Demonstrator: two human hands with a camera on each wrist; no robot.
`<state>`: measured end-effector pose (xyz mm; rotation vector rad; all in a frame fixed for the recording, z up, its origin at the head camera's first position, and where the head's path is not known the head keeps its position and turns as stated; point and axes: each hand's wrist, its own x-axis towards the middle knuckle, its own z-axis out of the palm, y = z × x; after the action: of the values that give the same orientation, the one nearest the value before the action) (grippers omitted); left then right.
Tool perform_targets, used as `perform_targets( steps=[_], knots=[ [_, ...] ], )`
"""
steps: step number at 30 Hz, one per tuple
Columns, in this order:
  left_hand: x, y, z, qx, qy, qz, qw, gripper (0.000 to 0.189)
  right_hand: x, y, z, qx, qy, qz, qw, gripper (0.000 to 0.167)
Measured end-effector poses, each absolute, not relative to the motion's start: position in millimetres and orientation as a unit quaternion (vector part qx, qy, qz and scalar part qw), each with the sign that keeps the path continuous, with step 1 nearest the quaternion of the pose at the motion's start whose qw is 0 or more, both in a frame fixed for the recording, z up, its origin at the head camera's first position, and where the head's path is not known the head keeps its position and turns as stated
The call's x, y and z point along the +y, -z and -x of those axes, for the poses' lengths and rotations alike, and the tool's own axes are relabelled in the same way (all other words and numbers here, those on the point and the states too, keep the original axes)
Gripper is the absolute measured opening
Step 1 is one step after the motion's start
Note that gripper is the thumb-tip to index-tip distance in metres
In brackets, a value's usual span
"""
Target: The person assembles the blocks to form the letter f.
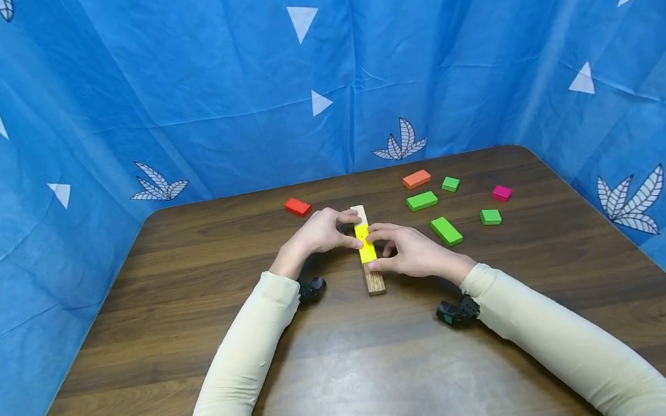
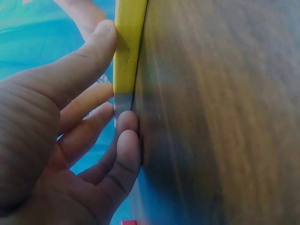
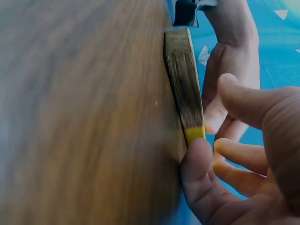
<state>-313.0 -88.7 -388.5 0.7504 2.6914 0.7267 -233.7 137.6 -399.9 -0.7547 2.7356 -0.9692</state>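
Observation:
A yellow block (image 1: 367, 252) lies flat on the wooden table (image 1: 208, 272), in line between a pale wooden piece (image 1: 359, 212) at its far end and a brown wooden piece (image 1: 375, 282) at its near end. My left hand (image 1: 322, 231) is at the left side of this row, its thumb against the yellow block and its fingers by the pale piece. From the right, my right hand (image 1: 406, 249) has fingertips at the yellow block's edge and the thumb near its joint with the brown piece. In the right wrist view, fingers hide part of the yellow side (image 3: 194, 133).
Past the left hand lies a red block (image 1: 298, 206). To the right are an orange block (image 1: 416, 179), several green blocks, such as one nearest the right hand (image 1: 447, 231), and a magenta block (image 1: 501, 193). A blue patterned curtain (image 1: 226, 78) hangs around the table's far edge.

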Motion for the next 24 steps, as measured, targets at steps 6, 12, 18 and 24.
perform_targets(
  steps=[6, 12, 18, 24],
  knots=[
    [-89.9, 390.0, 312.2, 0.925, -0.258, -0.248, 0.126, 0.064, 152.8, 396.0, 234.0, 0.912, 0.322, 0.251, 0.025, 0.062],
    [-85.6, 390.3, 311.3, 0.92, -0.274, -0.25, 0.129, 0.064, 176.1, 389.1, 230.5, 0.92, 0.329, 0.215, 0.0, 0.062],
    [-85.1, 390.0, 311.2, 0.923, -0.271, -0.243, 0.122, 0.062, 197.6, 384.1, 235.2, 0.923, 0.334, 0.191, -0.018, 0.064],
    [-87.7, 392.2, 311.6, 0.922, -0.277, -0.24, 0.123, 0.063, 221.8, 389.5, 240.8, 0.924, 0.335, 0.182, -0.031, 0.067]
  ],
)
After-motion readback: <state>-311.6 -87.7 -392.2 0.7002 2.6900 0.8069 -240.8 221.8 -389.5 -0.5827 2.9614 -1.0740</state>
